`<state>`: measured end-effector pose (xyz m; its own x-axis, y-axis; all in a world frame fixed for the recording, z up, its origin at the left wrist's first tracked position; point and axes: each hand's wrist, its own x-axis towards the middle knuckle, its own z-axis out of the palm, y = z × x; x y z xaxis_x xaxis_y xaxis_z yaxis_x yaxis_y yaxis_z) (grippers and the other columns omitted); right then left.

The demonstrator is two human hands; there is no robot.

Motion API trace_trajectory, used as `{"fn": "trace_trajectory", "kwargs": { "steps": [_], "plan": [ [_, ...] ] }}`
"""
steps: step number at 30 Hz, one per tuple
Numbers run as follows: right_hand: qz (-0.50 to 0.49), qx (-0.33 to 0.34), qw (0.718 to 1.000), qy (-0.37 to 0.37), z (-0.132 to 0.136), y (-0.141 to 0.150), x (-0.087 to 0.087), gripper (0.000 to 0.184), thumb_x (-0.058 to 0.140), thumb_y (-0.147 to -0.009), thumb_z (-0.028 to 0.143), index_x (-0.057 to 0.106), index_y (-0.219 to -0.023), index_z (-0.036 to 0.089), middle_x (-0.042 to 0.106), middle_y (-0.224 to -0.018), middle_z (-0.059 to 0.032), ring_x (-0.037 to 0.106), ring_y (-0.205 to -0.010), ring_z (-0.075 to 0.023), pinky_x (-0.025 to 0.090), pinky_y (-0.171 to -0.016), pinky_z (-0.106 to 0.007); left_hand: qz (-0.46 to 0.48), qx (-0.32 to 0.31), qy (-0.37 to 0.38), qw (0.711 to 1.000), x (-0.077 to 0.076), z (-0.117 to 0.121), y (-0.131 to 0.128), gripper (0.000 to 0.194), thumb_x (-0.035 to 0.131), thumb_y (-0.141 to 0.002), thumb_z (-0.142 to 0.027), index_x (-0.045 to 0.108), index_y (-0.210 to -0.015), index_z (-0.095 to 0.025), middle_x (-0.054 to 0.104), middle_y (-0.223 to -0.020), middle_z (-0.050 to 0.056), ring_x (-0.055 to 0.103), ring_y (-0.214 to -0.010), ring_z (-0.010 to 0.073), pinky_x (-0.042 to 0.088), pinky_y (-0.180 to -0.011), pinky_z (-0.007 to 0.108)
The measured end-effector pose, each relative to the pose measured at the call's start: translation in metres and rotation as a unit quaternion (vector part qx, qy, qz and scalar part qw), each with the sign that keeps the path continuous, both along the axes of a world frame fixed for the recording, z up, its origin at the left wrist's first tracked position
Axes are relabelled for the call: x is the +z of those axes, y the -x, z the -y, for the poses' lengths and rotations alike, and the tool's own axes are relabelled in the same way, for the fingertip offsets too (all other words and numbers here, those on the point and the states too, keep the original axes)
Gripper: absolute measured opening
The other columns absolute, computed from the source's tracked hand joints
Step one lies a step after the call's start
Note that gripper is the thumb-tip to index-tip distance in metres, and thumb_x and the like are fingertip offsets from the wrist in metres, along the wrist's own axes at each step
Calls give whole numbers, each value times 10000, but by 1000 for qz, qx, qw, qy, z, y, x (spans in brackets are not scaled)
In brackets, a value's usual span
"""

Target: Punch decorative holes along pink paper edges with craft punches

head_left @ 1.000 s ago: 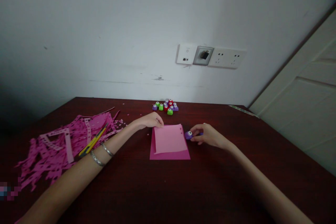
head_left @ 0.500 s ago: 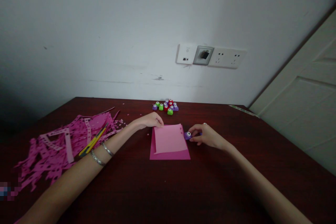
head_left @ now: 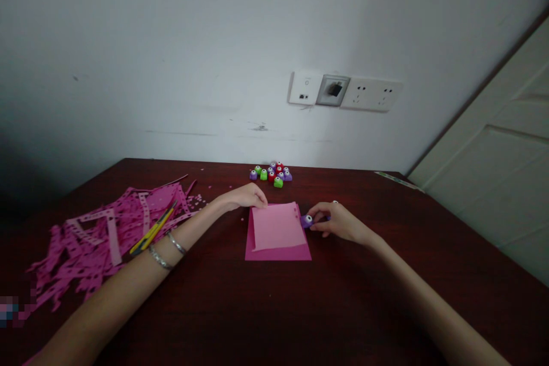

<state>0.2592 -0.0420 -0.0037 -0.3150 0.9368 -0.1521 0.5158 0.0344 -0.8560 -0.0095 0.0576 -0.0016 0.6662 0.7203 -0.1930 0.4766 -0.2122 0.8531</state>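
Left hand pinches top left corner of light pink paper, over darker pink sheet. Right hand grips purple punch at paper's right edge. Paper could rip if 2 hands pull apart.

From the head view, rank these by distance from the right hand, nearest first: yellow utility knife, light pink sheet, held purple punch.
1. Purple punch: held in the right hand.
2. Light pink sheet: just left of the punch.
3. Yellow utility knife: much farther left, by the pink scraps.
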Motion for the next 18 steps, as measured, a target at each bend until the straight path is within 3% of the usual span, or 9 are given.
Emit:
{"fn": "trace_trajectory", "kwargs": {
  "steps": [18],
  "plan": [
    [-5, 4, 1000, 7, 0, 1, -3, 229, 633, -695, 191, 603, -917, 146, 657, -774, -44, 627, -699, -151, 531, -501, -224, 1, -3, 1, 1000, 0, 0, 1, 154, 631, -588, -242, 695, -687, -143, 634, -615, 13, 502, -590, 107, 343, -576, 245]
  ]
}}
